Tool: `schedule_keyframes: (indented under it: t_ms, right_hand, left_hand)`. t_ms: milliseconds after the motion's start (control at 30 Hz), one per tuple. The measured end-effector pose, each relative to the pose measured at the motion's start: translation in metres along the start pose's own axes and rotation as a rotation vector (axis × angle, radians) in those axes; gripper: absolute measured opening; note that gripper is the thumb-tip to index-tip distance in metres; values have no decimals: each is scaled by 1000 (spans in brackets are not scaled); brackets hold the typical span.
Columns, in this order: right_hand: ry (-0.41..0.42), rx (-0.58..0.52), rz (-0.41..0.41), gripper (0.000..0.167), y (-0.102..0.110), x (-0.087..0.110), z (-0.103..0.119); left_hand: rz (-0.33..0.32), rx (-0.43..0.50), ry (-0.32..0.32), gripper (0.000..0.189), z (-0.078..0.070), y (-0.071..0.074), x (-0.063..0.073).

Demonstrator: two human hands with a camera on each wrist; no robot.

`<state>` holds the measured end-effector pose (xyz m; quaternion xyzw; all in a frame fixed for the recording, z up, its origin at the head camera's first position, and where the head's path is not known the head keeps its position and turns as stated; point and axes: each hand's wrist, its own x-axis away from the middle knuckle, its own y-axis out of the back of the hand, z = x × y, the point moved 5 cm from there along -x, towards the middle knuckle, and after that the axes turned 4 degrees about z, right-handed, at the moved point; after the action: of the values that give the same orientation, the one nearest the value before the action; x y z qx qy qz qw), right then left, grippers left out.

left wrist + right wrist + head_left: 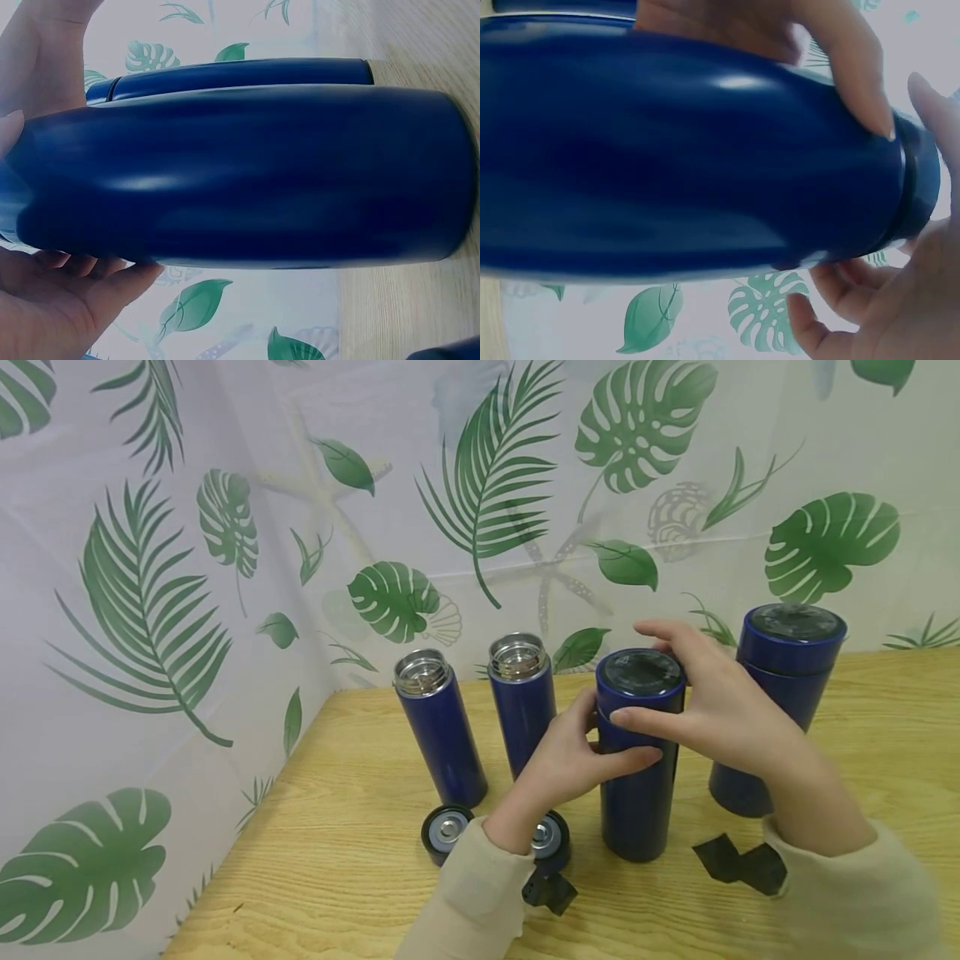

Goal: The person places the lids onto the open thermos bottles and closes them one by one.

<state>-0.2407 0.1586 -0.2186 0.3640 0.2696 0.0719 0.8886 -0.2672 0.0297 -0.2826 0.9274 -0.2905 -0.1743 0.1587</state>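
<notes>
Both hands are at a dark blue thermos bottle [637, 810], upright on the table, its black-topped lid [642, 673] seated on it. My left hand [570, 760] grips the upper body, thumb across the front. Higher up, my right hand [720, 702] curves around the lid, with its thumb over the front and fingers at the back; the index finger sticks out beyond the rim. In the right wrist view the lid [924, 176] lies between thumb and fingers, and a thin dark seam separates it from the blue body [667, 157].
Two uncapped blue bottles [442, 743] [521, 710] with bare steel necks stand left. Two lids [442, 833] [550, 839] lie underside up before them, one partly behind the left sleeve. A capped bottle [787, 693] stands right. Black scraps [551, 893] [738, 864] lie in front. A leaf-patterned sheet [487, 552] hangs behind.
</notes>
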Motion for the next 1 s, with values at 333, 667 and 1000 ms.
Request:
schedule_keyframes:
  t_ms: [333, 667, 1000]
  right_hand:
    - [40, -66, 102, 72, 2, 2, -1]
    - [-23, -20, 6, 83, 1, 1, -1]
    - [36, -38, 53, 81, 1, 1, 0]
  left_hand:
    - [9, 29, -3, 63, 1, -1, 0]
    - [2, -9, -9, 61, 1, 0, 0]
    - [5, 4, -10, 61, 1, 0, 0]
